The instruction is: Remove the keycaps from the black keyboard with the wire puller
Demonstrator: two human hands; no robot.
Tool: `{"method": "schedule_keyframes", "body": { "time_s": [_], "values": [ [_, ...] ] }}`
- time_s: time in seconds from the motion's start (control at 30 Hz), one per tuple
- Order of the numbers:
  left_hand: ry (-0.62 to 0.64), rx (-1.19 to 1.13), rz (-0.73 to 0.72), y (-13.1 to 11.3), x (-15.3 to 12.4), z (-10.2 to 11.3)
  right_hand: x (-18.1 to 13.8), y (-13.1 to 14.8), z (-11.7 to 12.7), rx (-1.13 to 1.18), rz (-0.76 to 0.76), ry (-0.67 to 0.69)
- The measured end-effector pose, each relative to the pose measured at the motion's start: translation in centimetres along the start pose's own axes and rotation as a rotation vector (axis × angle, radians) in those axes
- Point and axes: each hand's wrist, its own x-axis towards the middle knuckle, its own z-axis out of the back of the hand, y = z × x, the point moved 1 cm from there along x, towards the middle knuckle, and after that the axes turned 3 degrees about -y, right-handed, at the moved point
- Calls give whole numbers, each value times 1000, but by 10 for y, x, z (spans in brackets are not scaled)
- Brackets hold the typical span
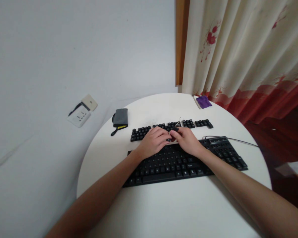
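Observation:
My left hand and my right hand meet above the back edge of a black keyboard. The left fingers are closed, pinching a small black keycap. My right hand is closed too, around a keycap puller with thin wire prongs pointing up and away. Much of the keyboard's letter area has bare stems without caps, while the bottom row and the number pad still carry theirs. Behind the hands, removed black keycaps lie in groups in a long strip, partly hidden by my fingers.
A grey pouch with a yellow edge and a loop lies at the back left of the round white table. A purple cloth lies at the back right. The keyboard's cable runs off the right edge. Wall and curtain stand behind.

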Motion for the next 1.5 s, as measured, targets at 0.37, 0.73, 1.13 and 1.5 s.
{"method": "schedule_keyframes", "body": {
  "time_s": [0.37,0.73,1.13,1.5],
  "values": [
    [-45,-3,-24,-1,0,1,-1,0,-1,-33,27,5],
    [-131,-45,2,3,-1,4,3,0,3,33,-33,-162],
    [-301,7,138,6,35,31,16,3,35,151,-121,-453],
    [16,13,263,20,27,-16,17,3,43,87,-111,-529]
  ]
}}
